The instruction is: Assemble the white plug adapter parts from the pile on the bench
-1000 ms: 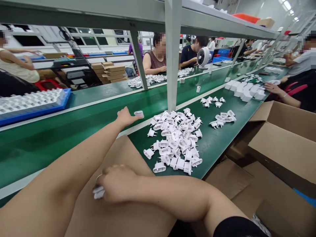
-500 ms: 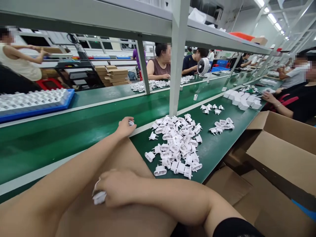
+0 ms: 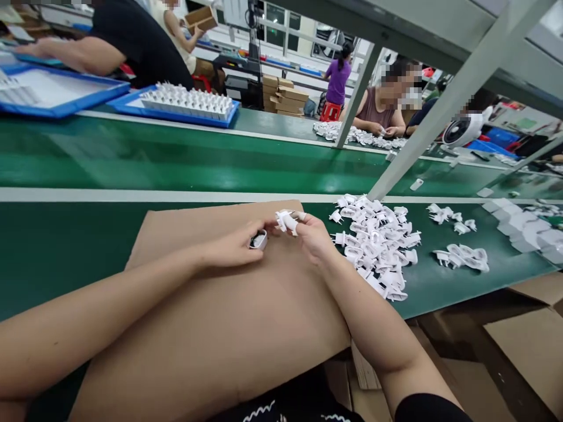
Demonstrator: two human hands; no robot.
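Note:
Over a sheet of brown cardboard (image 3: 229, 328), both of my hands meet near its far edge. My left hand (image 3: 235, 245) is closed round a small white plastic housing (image 3: 259, 240) with a dark inside. In the fingertips of my right hand (image 3: 317, 237) is a white plug piece (image 3: 287, 221), close to my left fingertips. Whether the left fingers also touch that piece I cannot tell. Just right of my right hand lies a heap of white plug pieces (image 3: 378, 240), several with pins sticking out.
A green conveyor belt (image 3: 176, 152) runs across beyond the cardboard. A slanted metal post (image 3: 435, 111) rises behind the heap. Smaller plug groups (image 3: 461, 257) and white blocks (image 3: 523, 225) lie to the right. Open cartons (image 3: 528, 340) stand lower right. Co-workers sit across the belt.
My view has swung left. My right hand has come up from low over the cardboard to beside my left hand, still with a white piece. The left hand keeps its housing.

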